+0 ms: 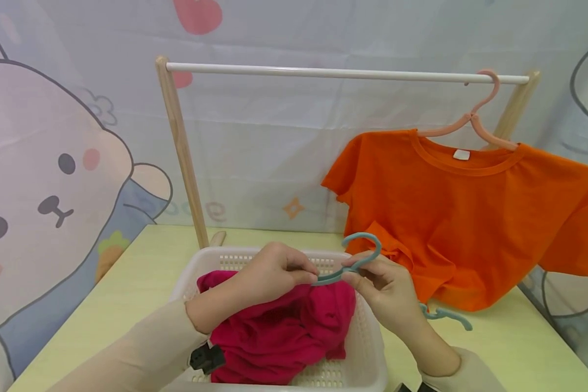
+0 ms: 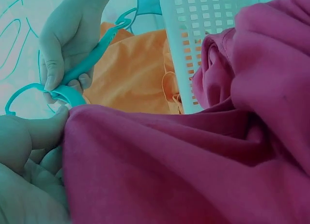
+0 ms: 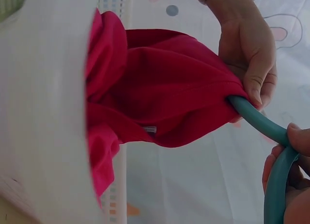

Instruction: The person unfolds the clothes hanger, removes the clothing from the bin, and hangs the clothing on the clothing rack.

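Note:
A teal clothes hanger [image 1: 364, 235] is held between both hands above the basket. My right hand [image 1: 392, 291] grips it close to the base of its hook. At one end of the hanger, my left hand [image 1: 274, 272] pinches the edge of a magenta shirt [image 1: 279, 332]. One hanger arm [image 3: 261, 118] runs into the shirt's opening in the right wrist view, where its tip is hidden by cloth. A small white label [image 3: 150, 129] shows inside that opening. Most of the shirt lies bunched in a white plastic basket [image 1: 374, 348].
Behind the basket stands a rack with wooden posts and a white rail [image 1: 294, 71]. An orange T-shirt [image 1: 470, 218] hangs at its right end on a pink hanger [image 1: 490, 92]. Another teal hanger [image 1: 446, 314] lies on the pale table [image 1: 127, 299], partly under the orange shirt.

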{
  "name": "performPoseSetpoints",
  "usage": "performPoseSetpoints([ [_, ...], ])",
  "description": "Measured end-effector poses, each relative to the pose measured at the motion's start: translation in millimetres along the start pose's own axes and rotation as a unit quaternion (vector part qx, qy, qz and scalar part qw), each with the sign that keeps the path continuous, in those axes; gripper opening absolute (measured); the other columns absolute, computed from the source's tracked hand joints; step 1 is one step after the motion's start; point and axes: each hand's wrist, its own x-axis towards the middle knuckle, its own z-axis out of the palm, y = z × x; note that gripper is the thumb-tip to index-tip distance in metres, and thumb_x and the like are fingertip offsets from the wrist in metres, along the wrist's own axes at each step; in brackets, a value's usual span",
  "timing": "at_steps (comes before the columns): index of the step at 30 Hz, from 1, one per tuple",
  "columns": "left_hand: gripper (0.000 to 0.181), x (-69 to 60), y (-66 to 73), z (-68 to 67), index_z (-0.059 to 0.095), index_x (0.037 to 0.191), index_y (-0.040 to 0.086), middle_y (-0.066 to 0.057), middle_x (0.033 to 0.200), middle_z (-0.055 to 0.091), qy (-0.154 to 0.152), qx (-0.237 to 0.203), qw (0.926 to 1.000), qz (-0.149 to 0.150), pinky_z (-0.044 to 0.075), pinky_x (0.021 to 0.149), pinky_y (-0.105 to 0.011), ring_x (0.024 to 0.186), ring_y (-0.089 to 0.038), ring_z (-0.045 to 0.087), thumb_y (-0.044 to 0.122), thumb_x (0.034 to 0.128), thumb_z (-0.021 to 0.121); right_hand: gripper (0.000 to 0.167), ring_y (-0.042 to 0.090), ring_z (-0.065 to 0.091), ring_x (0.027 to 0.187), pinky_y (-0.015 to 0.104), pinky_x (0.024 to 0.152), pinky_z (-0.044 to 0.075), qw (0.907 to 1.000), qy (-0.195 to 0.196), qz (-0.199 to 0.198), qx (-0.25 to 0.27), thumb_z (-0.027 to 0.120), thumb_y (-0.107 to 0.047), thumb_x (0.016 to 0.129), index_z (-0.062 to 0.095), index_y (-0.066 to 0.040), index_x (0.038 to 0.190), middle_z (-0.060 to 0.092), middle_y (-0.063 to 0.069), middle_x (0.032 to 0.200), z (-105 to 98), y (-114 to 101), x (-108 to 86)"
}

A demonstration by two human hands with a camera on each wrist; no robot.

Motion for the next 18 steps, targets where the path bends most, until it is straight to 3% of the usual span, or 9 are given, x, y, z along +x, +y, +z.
performPoseSetpoints([
  [8,0.02,-3.7,-5.4,-9.0,0.075,0.106,0.004,-0.001,0.094,0.074,-0.047,0.042,0.998,0.001,0.051,0.074,-0.021,0.087,-0.007,0.064,0.01,0.0876,0.07,0.016,0.003,0.064,0.088,0.018,0.075,0.053,0.9997,0.012,0.017,0.013,0.069,0.011,0.081,0.071,0.006,0.096,0.066,-0.012,0.096,3.2,4.8,-2.7],
  [15,0.036,-11.3,-9.9,-24.3,0.069,0.117,0.004,-0.003,0.104,0.072,-0.062,0.066,0.9952,-0.037,0.053,0.085,-0.027,0.1,-0.016,0.067,0.015,0.0839,0.075,0.015,0.002,0.064,0.085,0.018,0.075,0.054,0.9992,0.02,0.035,0.002,0.069,0.009,0.082,0.069,0.01,0.096,0.067,-0.013,0.095,3.6,6.1,-4.8],
  [18,0.038,-15.4,-10.2,-30.5,0.069,0.117,0.004,-0.004,0.106,0.072,-0.066,0.09,0.9929,-0.04,0.053,0.085,-0.029,0.102,-0.019,0.066,0.014,0.0818,0.077,0.015,0.002,0.064,0.084,0.018,0.074,0.054,0.9991,0.023,0.037,0.001,0.069,0.009,0.081,0.068,0.012,0.096,0.067,-0.014,0.095,3.3,7.4,-5.6],
])
